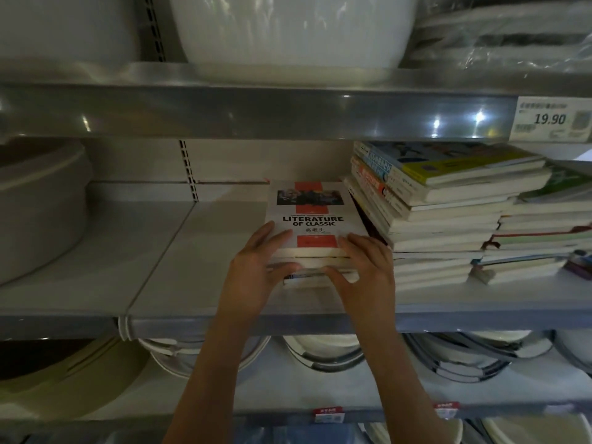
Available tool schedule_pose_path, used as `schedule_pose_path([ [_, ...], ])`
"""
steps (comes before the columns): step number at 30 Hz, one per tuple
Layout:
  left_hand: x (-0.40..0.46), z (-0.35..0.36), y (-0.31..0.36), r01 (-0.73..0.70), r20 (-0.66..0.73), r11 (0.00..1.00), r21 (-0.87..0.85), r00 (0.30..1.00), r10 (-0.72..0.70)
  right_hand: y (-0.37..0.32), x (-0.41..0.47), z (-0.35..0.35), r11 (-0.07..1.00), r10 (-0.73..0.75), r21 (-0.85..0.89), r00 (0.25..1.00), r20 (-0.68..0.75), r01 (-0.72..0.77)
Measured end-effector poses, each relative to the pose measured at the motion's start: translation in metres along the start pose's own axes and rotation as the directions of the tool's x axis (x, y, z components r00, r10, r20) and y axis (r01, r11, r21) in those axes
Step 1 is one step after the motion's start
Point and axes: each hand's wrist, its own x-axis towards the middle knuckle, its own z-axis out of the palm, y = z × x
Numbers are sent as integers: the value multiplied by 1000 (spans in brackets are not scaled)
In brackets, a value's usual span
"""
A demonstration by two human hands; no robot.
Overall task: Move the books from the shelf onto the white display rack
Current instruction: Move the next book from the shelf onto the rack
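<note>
Both hands, left (pixel 253 267) and right (pixel 365 270), grip a small book stack (pixel 315 225), fingers curled; top cover reads "LITERATURE OF CLASSIC". Price tag (pixel 551 119), up right: "19.90".

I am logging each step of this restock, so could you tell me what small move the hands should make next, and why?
Probably lift the small stack and draw it toward the shelf edge. The left hand and right hand already grip its near corners, and the tall stack leans close on its right.
</note>
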Motion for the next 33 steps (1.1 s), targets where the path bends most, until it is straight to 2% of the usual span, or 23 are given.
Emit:
schedule_pose_path([
  [4,-18,-12,1,-18,-49,1000,4,999,19,-10,-12,-10,999,-46,5,999,2,46],
  [7,-22,-14,11,73,-101,984,-160,991,-90,-17,-7,-15,998,-60,-3,995,76,61],
  [10,-14,-11,24,193,-107,942,-274,967,-230,-27,-1,-13,988,100,98,981,167,-117],
  [13,-7,-7,29,246,-54,930,-272,961,-270,-41,5,-11,950,299,38,937,177,-311],
  [16,-5,-6,28,262,-38,934,-243,960,-279,-50,7,-9,933,360,-75,916,177,-352],
  [19,-6,-6,27,296,9,918,-265,953,-304,-51,7,-9,925,379,-84,910,167,-369],
  [22,-15,-7,24,269,8,919,-289,960,-279,-50,-1,-13,910,413,-28,896,163,-414],
  [25,-33,-10,18,167,-14,940,-298,984,-180,-52,-9,-22,897,426,47,889,164,-439],
  [29,-50,-11,11,16,-2,947,-322,1000,-17,-52,-16,-27,921,382,-17,890,250,-390],
  [33,-55,-14,6,-17,2,964,-264,1000,18,-60,-25,-28,915,385,26,892,238,-402],
])
